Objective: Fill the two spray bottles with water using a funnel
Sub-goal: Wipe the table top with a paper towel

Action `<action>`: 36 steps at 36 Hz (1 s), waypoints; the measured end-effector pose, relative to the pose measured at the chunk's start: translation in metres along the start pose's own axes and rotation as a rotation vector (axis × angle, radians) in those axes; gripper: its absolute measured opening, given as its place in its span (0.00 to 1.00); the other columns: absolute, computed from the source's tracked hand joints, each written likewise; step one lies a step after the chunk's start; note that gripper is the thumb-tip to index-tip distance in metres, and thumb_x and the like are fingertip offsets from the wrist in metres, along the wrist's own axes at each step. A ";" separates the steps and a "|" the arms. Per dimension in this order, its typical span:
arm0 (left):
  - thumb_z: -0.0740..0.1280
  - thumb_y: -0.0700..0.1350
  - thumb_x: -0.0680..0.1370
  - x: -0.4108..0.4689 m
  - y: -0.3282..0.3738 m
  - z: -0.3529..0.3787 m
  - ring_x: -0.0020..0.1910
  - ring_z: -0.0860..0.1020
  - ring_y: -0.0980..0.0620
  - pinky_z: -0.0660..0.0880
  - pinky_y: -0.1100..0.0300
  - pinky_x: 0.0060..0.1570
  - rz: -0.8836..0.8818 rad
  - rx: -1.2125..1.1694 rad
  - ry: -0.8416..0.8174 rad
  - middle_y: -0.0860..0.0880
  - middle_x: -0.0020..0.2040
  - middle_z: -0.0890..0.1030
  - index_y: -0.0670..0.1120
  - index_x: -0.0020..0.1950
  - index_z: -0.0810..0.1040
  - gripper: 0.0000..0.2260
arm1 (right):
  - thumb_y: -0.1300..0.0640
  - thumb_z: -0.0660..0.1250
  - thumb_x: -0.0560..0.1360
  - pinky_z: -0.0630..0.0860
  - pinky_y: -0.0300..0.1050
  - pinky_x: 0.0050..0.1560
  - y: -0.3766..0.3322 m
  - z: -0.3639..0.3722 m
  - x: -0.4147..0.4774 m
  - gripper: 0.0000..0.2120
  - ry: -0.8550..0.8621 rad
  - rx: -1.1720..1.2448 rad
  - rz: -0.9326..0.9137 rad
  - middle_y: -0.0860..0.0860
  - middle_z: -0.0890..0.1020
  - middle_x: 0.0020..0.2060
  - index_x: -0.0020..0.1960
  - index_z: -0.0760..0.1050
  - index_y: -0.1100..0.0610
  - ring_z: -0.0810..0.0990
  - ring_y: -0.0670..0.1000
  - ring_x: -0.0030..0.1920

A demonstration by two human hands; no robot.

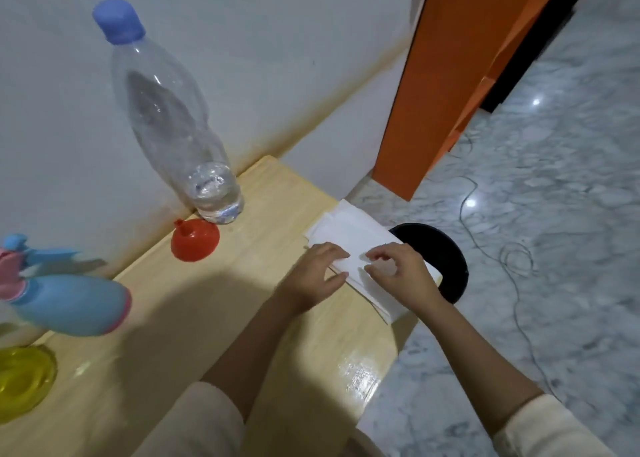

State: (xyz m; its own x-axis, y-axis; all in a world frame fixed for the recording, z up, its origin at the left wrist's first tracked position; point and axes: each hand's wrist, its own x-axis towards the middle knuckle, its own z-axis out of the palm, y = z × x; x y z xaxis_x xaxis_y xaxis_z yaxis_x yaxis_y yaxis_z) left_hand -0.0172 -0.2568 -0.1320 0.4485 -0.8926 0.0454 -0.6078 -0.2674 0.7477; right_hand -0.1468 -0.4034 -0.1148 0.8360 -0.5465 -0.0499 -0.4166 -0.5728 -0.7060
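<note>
- At the right end of the pale wooden desk (207, 318), a stack of folded white paper tissues (349, 235) lies partly over the edge.
- The left hand (313, 275) rests on the near left side of the stack. Its fingers are stretched out flat and its thumb is spread, so the grip is slack and holds nothing.
- The right hand (401, 275) sits on the stack just beside the left one. Its fingers are bent and their tips touch the top sheet, but I cannot tell whether this grip pinches a sheet or only presses on it.
- Both forearms come out of cream sleeves (194, 422) at the bottom of the view.
- A tall clear plastic water bottle (166, 110) stands against the white wall (277, 41) at the back of the desk. Its blue cap (119, 20) is on, and only a little water sits in its base.
- A red plastic funnel (195, 240) rests mouth-down, spout up, just in front of that bottle and well apart from the hands.
- A blue spray bottle with pink trim (69, 304) shows at the far left, blurred, with its trigger head on.
- A yellow translucent round plastic object (20, 380) is cut off by the lower left edge, and I cannot tell what it is.
- A black round object (446, 259) sits on the grey marble floor (554, 214) beyond the desk edge, below the tissues.
- An orange panel (467, 76) rises at the upper right, and a thin cable (519, 259) trails over the floor.
</note>
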 end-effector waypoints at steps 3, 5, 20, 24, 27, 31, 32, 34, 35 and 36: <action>0.67 0.42 0.74 0.003 0.003 0.002 0.59 0.73 0.46 0.60 0.70 0.56 0.031 0.060 -0.105 0.42 0.57 0.78 0.37 0.58 0.78 0.15 | 0.52 0.73 0.69 0.73 0.51 0.54 0.006 0.001 -0.011 0.11 -0.024 -0.120 -0.016 0.47 0.83 0.48 0.51 0.81 0.52 0.76 0.52 0.53; 0.67 0.41 0.73 0.004 0.002 0.004 0.59 0.73 0.45 0.60 0.70 0.55 0.053 0.099 -0.138 0.40 0.56 0.78 0.36 0.58 0.78 0.15 | 0.50 0.73 0.69 0.72 0.53 0.55 0.006 0.002 -0.016 0.12 -0.049 -0.186 -0.008 0.48 0.82 0.50 0.52 0.81 0.51 0.75 0.53 0.54; 0.65 0.38 0.78 0.015 0.004 0.011 0.57 0.71 0.51 0.62 0.70 0.49 0.060 0.213 -0.131 0.46 0.52 0.78 0.39 0.54 0.80 0.08 | 0.51 0.61 0.77 0.64 0.49 0.50 0.003 0.016 -0.020 0.11 0.017 -0.371 0.025 0.49 0.80 0.53 0.52 0.80 0.54 0.72 0.53 0.57; 0.65 0.38 0.77 0.016 0.003 0.010 0.58 0.71 0.52 0.62 0.71 0.50 0.064 0.211 -0.156 0.46 0.53 0.77 0.39 0.55 0.80 0.09 | 0.46 0.66 0.73 0.62 0.48 0.52 0.002 0.017 -0.020 0.12 -0.029 -0.339 0.026 0.46 0.79 0.54 0.53 0.79 0.50 0.71 0.51 0.58; 0.65 0.39 0.78 0.018 0.003 0.009 0.57 0.71 0.51 0.62 0.70 0.49 0.071 0.219 -0.145 0.46 0.52 0.78 0.39 0.53 0.80 0.08 | 0.49 0.65 0.75 0.62 0.48 0.52 0.001 0.018 -0.018 0.09 -0.028 -0.364 0.043 0.46 0.79 0.54 0.51 0.80 0.51 0.71 0.51 0.58; 0.65 0.40 0.78 0.021 0.004 0.006 0.56 0.71 0.52 0.62 0.70 0.49 0.071 0.192 -0.126 0.47 0.50 0.78 0.40 0.52 0.81 0.07 | 0.52 0.64 0.75 0.62 0.47 0.51 -0.001 0.016 -0.017 0.08 0.003 -0.310 0.073 0.48 0.79 0.52 0.50 0.80 0.53 0.72 0.52 0.57; 0.65 0.41 0.78 0.021 0.004 0.005 0.56 0.71 0.53 0.63 0.70 0.49 0.070 0.176 -0.117 0.48 0.50 0.78 0.40 0.51 0.81 0.07 | 0.52 0.64 0.76 0.62 0.47 0.51 -0.002 0.014 -0.017 0.08 0.008 -0.296 0.077 0.47 0.80 0.51 0.50 0.79 0.53 0.72 0.52 0.56; 0.66 0.41 0.78 0.022 0.005 0.000 0.55 0.72 0.54 0.65 0.70 0.50 0.050 0.113 -0.082 0.48 0.50 0.78 0.41 0.51 0.81 0.06 | 0.52 0.64 0.76 0.61 0.47 0.50 -0.004 0.008 -0.017 0.07 0.021 -0.283 0.070 0.47 0.81 0.48 0.50 0.79 0.53 0.74 0.50 0.54; 0.67 0.41 0.77 0.022 0.007 -0.003 0.54 0.72 0.55 0.66 0.70 0.50 0.027 0.062 -0.059 0.49 0.49 0.78 0.42 0.50 0.81 0.06 | 0.53 0.64 0.75 0.61 0.47 0.50 -0.005 0.004 -0.017 0.07 0.037 -0.271 0.061 0.46 0.82 0.46 0.49 0.79 0.53 0.76 0.50 0.52; 0.67 0.41 0.77 0.023 0.008 -0.006 0.53 0.72 0.55 0.66 0.71 0.51 0.006 0.011 -0.040 0.49 0.49 0.78 0.42 0.50 0.82 0.05 | 0.53 0.65 0.75 0.61 0.46 0.51 -0.006 0.001 -0.017 0.06 0.052 -0.258 0.056 0.45 0.82 0.45 0.48 0.79 0.53 0.77 0.49 0.50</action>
State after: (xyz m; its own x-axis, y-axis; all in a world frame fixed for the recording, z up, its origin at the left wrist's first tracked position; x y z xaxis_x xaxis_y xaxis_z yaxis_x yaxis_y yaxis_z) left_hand -0.0075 -0.2773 -0.1211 0.4188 -0.9078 0.0230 -0.6175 -0.2661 0.7402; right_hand -0.1579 -0.3903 -0.1103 0.7925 -0.6084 -0.0428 -0.5443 -0.6738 -0.4998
